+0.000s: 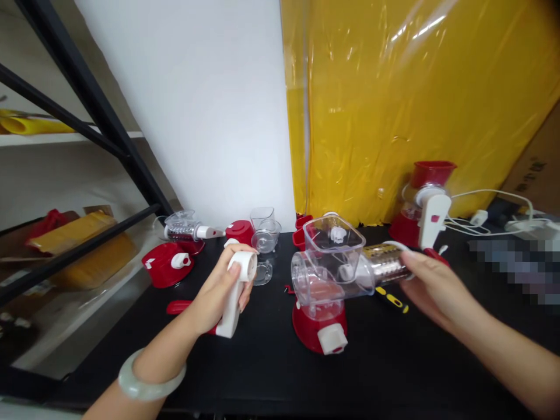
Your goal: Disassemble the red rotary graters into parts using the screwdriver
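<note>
Drum at right-side opening of grater, right hand pinching its rim: best level, centred. Left hand, left of grater, grasps crank well clear.

Black tabletop beneath red bases and yellow-and-black tool.

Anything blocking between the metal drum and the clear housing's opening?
Nothing visible: the right hand holds the metal drum at the opening of the clear housing. The yellow tool lies on the table, lower down.
</note>
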`<state>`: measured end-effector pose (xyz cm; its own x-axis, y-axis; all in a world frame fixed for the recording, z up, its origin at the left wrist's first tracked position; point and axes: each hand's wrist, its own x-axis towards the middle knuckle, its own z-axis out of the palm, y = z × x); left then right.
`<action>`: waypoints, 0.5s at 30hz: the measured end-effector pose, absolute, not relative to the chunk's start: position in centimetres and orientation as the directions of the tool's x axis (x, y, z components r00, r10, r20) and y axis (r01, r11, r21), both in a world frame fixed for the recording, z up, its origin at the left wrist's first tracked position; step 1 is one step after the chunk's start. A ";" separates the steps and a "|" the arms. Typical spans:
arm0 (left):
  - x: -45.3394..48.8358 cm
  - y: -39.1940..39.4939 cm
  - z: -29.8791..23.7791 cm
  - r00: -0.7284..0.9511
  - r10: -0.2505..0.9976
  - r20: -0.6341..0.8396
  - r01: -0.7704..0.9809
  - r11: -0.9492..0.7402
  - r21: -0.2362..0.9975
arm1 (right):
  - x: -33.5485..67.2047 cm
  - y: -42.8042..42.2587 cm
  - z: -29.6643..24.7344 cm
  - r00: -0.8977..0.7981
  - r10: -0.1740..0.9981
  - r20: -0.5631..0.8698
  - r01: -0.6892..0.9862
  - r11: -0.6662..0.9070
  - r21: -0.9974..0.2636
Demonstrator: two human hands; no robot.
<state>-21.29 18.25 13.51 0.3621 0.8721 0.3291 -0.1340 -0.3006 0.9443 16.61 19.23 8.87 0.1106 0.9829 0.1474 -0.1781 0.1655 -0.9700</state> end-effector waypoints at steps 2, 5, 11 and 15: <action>-22.0 18.0 13.6 0.359 0.883 0.303 -0.100 -0.286 0.953 | 18.8 20.9 11.0 0.254 0.938 0.236 0.033 0.236 -0.971; -22.3 17.8 13.7 0.346 0.899 0.268 -0.096 -0.251 0.963 | 21.1 25.5 14.9 0.196 0.887 0.419 0.643 0.207 -0.738; -21.7 16.9 13.4 0.338 0.917 0.211 -0.107 -0.185 0.977 | 19.0 37.2 15.4 -0.080 0.993 0.086 0.855 0.113 -0.506; -22.7 15.5 13.3 0.339 0.935 0.104 -0.020 -0.104 0.994 | 17.9 41.4 11.8 -0.085 0.996 -0.041 0.910 0.061 -0.409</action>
